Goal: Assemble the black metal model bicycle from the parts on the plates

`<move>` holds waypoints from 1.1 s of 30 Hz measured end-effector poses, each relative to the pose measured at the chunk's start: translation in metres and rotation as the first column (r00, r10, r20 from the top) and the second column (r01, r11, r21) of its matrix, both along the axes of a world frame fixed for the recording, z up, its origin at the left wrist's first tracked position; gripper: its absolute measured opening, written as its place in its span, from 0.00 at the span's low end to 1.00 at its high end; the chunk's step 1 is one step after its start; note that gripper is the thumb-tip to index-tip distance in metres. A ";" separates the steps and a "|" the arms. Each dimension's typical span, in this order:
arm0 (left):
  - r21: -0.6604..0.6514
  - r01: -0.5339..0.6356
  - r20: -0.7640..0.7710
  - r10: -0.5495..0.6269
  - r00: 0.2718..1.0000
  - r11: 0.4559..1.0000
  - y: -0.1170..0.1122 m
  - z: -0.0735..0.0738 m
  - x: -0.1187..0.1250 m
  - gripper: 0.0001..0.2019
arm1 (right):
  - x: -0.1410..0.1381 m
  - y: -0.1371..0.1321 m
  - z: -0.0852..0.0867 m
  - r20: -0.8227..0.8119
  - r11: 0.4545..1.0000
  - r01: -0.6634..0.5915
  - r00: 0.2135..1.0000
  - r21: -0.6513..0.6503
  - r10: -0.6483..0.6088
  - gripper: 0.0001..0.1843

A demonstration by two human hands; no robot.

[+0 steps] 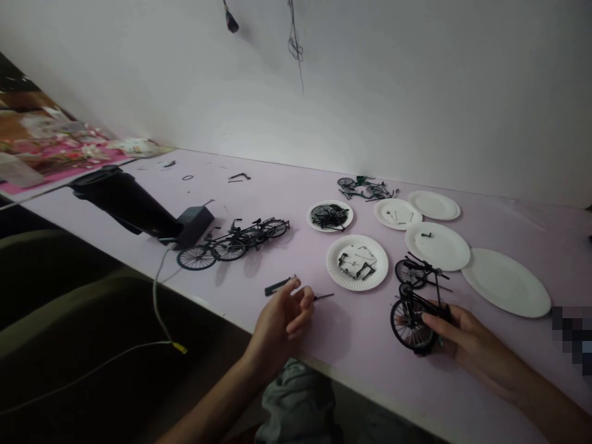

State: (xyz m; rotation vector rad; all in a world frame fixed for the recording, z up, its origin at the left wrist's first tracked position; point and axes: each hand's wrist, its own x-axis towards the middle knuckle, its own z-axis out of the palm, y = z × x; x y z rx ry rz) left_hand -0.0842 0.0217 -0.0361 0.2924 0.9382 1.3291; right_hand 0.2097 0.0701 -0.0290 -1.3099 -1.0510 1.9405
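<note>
My right hand grips a black miniature bicycle near the table's front edge, with its fingers across the frame. The bicycle's rear part is hidden behind them. My left hand hovers just left of it with the fingers curled. A thin dark rod pokes out past the fingertips, and a black-handled small tool lies by the thumb. I cannot tell if that hand holds either one. Between my hands and the back, a paper plate holds metal bicycle parts.
Two assembled model bicycles stand at mid-table. Another paper plate holds black parts, and loose bicycle parts lie by the wall. Several white plates sit right. A black adapter and black cylinder sit left.
</note>
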 end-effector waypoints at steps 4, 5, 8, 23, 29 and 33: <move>0.043 -0.013 -0.034 0.015 0.999 0.999 0.001 -0.012 0.008 0.09 | 0.002 0.000 -0.002 0.018 1.000 -0.004 1.000 0.003 0.004 0.20; 0.055 -0.015 -0.039 0.018 0.999 0.998 0.001 -0.013 0.008 0.09 | 0.002 0.000 -0.002 0.024 1.000 -0.002 1.000 0.002 0.002 0.19; 0.083 -0.020 -0.036 0.023 0.999 0.996 0.001 -0.014 0.009 0.10 | 0.002 0.001 -0.002 0.020 1.000 0.011 1.000 -0.007 -0.011 0.20; 0.141 -0.097 -0.076 0.108 0.991 0.985 -0.007 -0.011 0.010 0.21 | 0.001 0.001 -0.002 -0.026 1.000 -0.005 1.000 0.008 0.005 0.18; 0.076 -0.132 -0.035 0.135 0.990 0.988 -0.038 0.022 0.005 0.24 | 0.004 0.001 -0.006 0.003 1.000 0.010 1.000 -0.015 -0.010 0.19; 0.162 0.133 -0.043 -0.128 0.991 0.978 -0.080 0.030 0.014 0.24 | 0.006 0.000 -0.010 -0.005 0.999 0.027 1.000 -0.018 -0.027 0.19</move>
